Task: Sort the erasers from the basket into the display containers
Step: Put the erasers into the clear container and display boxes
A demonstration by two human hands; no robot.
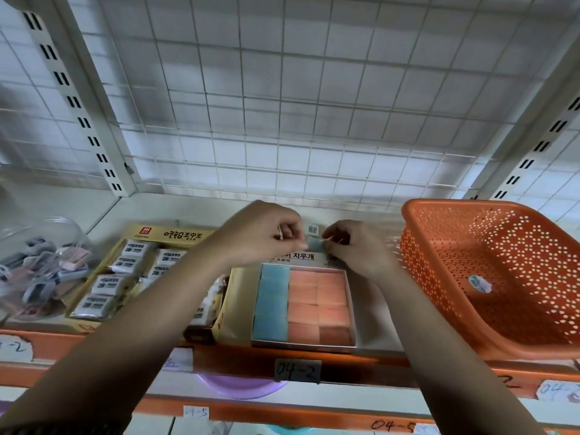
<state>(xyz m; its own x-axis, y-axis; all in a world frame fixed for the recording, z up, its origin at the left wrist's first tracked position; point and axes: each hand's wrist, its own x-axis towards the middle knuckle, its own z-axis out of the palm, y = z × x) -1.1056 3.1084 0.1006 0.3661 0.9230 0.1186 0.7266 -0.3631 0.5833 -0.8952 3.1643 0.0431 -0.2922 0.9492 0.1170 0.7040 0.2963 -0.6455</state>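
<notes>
- Now, head view: left hand (pixel 266 237) and right hand (pixel 351 246) each pinch one end of a blue eraser (pixel 314 244), just above the display box (pixel 301 346) back edge.
- Orange basket (pixel 439 204) stands to the right on the shelf (pixel 150 208), apart from the box.
- Prob. light, slightly soft, wrapper maybe slick; best pinched by the short ends, belongs w/ the blue column (pixel 272 302).

I saw the left hand (pixel 266 238) and the right hand (pixel 354 249) pinching a small blue eraser (pixel 314 244) between their fingertips, above the back edge of the display box (pixel 303 345) of blue and pink erasers. The orange basket (pixel 439 205) stood just to its right, and a yellow box (pixel 175 235) of white wrapped erasers to its left.
</notes>
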